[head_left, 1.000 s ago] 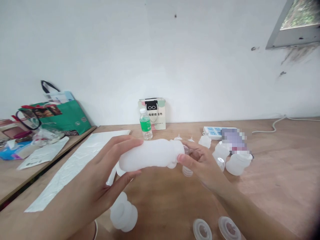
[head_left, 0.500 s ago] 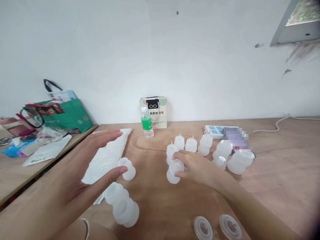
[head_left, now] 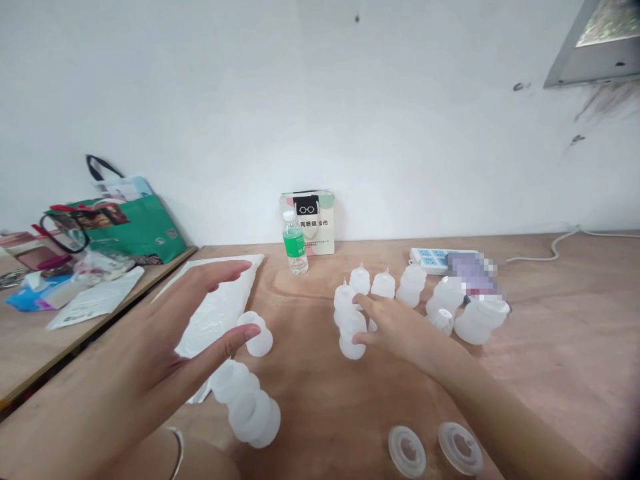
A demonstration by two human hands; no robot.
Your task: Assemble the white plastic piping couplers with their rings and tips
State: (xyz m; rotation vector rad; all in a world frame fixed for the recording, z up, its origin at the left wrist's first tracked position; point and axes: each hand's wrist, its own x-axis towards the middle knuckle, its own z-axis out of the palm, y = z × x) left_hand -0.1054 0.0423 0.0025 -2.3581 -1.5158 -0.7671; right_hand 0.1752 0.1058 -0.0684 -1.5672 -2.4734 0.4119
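A green bag (head_left: 145, 230) leans at the far left. The left hand (head_left: 160, 333) hangs open, thumb and fingers apart, near some mouth-up bottles (head_left: 247, 421) and a white packet (head_left: 223, 307). A water bottle (head_left: 296, 248) stands before a paper bag (head_left: 323, 230). Then one white bottle (head_left: 352, 345) stands on the table (head_left: 310, 407), the right hand (head_left: 356, 320) at it with fingers parted; I can't tell whether they touch. Two lids (head_left: 407, 451) lie near that forearm

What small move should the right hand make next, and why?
Probably ease the right hand gently back to the right: its thumb and fingers are spread beside a white bottle that stands upright, and a spike-topped bottle close behind it might get knocked by a hurried sweep.
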